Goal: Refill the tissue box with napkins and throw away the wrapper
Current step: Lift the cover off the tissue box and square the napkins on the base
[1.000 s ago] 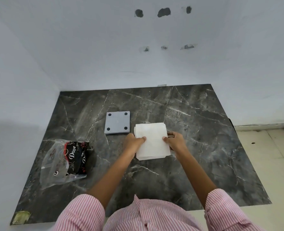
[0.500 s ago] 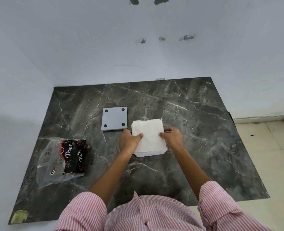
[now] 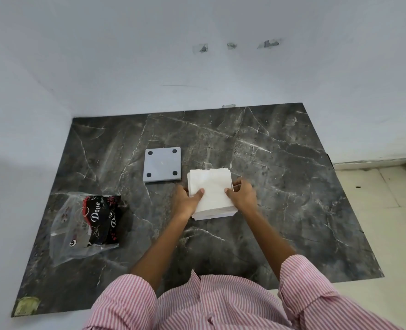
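Note:
A white stack of napkins (image 3: 211,189) lies at the middle of the dark marble table (image 3: 280,186), seated in a low white box whose edge (image 3: 216,215) shows along the near side. My left hand (image 3: 185,201) grips the stack's left side with the thumb on top. On the stack's right side my right hand (image 3: 241,195) holds it the same way. A grey square lid (image 3: 162,165) with black feet at its corners lies flat just left of the napkins. The clear plastic wrapper (image 3: 87,225), printed black and red, lies at the table's left.
White walls close the table's far and left sides. A tiled floor (image 3: 387,222) lies to the right. A yellowish patch (image 3: 27,306) marks the table's near-left corner. My pink striped sleeves (image 3: 221,303) fill the bottom of the view.
Both hands stay on the napkin stack, thumbs pressing its top. The camera has tilted slightly, shifting the whole scene in the frame.

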